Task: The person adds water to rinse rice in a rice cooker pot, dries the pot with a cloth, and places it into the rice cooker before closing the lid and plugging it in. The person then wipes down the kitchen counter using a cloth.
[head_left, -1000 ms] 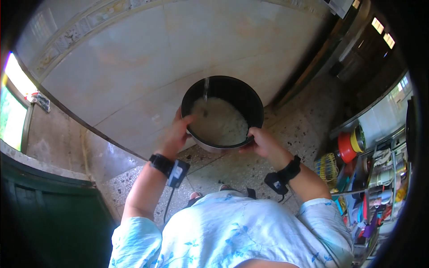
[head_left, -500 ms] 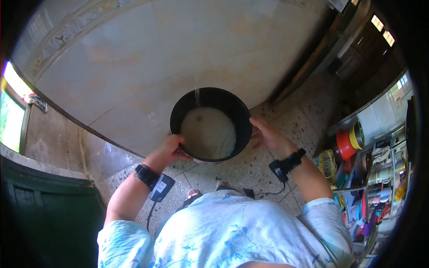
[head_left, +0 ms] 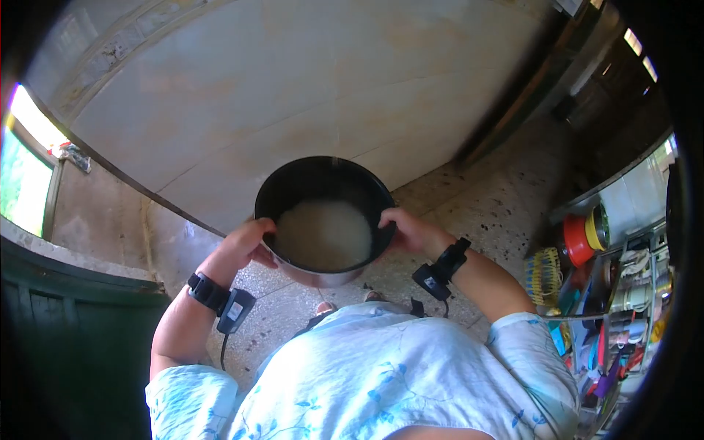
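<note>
Far to the left of my fingers a bright window (head_left: 29, 180) glows, and below it, also well apart from them, stands a dark green panel (head_left: 81, 337). Closer in, behind my left fingers, a black strap (head_left: 205, 291) circles the wrist, with a small box (head_left: 236, 309) on its inner side. My left hand (head_left: 242, 246) is pinching the left rim of a pot (head_left: 319, 280): the thumb hooks over the edge, the fingers bend against the outside, their tips partly hidden.

The pot sits between my two sets of fingers, touching both, held above the speckled floor (head_left: 477, 202). Its mouth faces up at me, dark inside and paler outside. Cloudy, pale contents (head_left: 324, 236) lie in the bottom, between my thumbs and lower than them. Beyond my fingers rises a tiled wall (head_left: 293, 88); on the near side of them is my blue-patterned shirt (head_left: 367, 374).

My right hand (head_left: 412, 232) grips the right rim, thumb over the lip, the other fingers curled outside and mostly out of sight. Behind it sits a second strap (head_left: 451, 260). Well to the right of those fingers are a yellow basket (head_left: 543, 277), a red basin (head_left: 578, 242) and a crowded shelf (head_left: 623, 323).
</note>
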The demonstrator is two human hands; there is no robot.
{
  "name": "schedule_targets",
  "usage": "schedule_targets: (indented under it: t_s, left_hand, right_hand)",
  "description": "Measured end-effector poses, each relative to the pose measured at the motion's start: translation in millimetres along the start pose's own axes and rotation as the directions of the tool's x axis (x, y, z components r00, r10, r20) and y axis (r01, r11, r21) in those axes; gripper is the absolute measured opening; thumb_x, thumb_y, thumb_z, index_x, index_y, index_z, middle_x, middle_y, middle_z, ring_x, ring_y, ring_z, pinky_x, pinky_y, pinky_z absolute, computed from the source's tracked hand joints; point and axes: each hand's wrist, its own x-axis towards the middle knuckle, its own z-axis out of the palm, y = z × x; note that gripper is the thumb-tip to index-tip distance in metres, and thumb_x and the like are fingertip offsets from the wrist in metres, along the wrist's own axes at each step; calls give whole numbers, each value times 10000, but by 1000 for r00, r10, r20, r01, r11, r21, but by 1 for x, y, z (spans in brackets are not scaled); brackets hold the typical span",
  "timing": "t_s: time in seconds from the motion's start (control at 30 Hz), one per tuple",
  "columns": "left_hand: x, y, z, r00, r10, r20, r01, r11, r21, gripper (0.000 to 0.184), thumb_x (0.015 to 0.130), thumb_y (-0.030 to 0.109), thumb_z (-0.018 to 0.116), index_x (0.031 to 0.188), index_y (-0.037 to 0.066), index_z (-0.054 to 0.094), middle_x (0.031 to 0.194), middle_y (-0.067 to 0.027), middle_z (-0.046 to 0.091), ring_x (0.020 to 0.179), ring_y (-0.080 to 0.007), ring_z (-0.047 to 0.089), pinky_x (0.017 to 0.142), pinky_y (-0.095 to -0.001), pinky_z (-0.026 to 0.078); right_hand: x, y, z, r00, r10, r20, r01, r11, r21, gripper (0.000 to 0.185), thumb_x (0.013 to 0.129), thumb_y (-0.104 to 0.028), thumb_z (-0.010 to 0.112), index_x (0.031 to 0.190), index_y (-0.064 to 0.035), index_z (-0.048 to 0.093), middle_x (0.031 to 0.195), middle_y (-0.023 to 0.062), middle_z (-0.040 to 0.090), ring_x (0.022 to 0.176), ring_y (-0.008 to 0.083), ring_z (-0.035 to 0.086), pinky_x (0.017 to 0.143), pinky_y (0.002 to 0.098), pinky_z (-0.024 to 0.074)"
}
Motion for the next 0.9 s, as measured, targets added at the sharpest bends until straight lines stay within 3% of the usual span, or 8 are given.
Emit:
schedule_targets:
  t_s: [0.17,0.3,0.37,0.5,0.67,0.73,0.77,0.9]
  left_hand:
    - [-6,11,40,873,430,-230,-435,900,32,537,808,225,465,1277,138,220,1192,-152,396,1025,-280,459,580,-395,535]
    - [-8,10,97,923,207,-324,-256,960,-115,505,813,224,450,1264,146,237,1161,-152,409,979,-299,478,624,-381,534]
    - [13,-3,108,955,178,-239,-263,879,-397,453,808,198,436,1216,68,286,1145,-179,404,897,-318,517,677,-374,526]
    - [55,-15,77,977,209,-38,-194,804,-563,327,755,80,398,1042,-77,389,998,-205,483,822,-337,547,708,-382,517]
    - [57,-18,85,980,197,25,-157,847,-508,352,709,41,403,1049,-51,409,929,-174,511,795,-318,560,624,-392,529]
    - [60,-15,87,975,218,40,-176,871,-458,371,694,38,410,1059,-29,415,930,-166,510,788,-313,563,592,-394,531]
    - [62,-12,82,972,234,36,-203,901,-383,388,683,38,417,1070,-1,417,937,-160,511,763,-305,568,566,-394,531]
    - [88,12,55,968,229,103,-216,969,-123,462,648,31,427,1109,62,408,960,-138,507,719,-287,573,519,-386,526]
  right_hand:
    - [15,-7,-1,988,-139,-75,143,988,58,341,687,-120,435,975,63,434,906,209,526,733,368,571,611,502,509]
    - [23,-7,25,876,-352,-328,358,933,-46,342,689,-112,449,1017,-21,417,898,152,496,752,330,566,553,447,526]
    - [25,2,33,826,-405,-392,401,911,-96,360,699,-135,474,1042,-53,404,908,140,484,765,319,558,546,428,525]
    - [1,12,29,795,-468,-385,385,881,-276,456,736,-323,549,1120,-132,395,981,110,470,789,287,540,557,428,507]
    - [-30,-14,-25,916,-187,-356,159,981,-109,643,742,-545,490,1212,-124,368,1096,99,469,907,303,509,631,530,466]
    - [-29,-14,-42,984,-99,-146,92,994,-53,594,770,-484,489,1200,-90,378,1126,111,473,971,323,495,689,557,449]
    - [-24,-6,-53,988,-98,-118,89,993,-81,579,781,-383,502,1191,-16,320,1141,203,428,928,410,499,693,543,468]
    - [-10,8,-47,986,-50,-160,71,990,126,448,785,-203,460,1168,-6,336,1140,237,402,970,408,473,731,551,460]
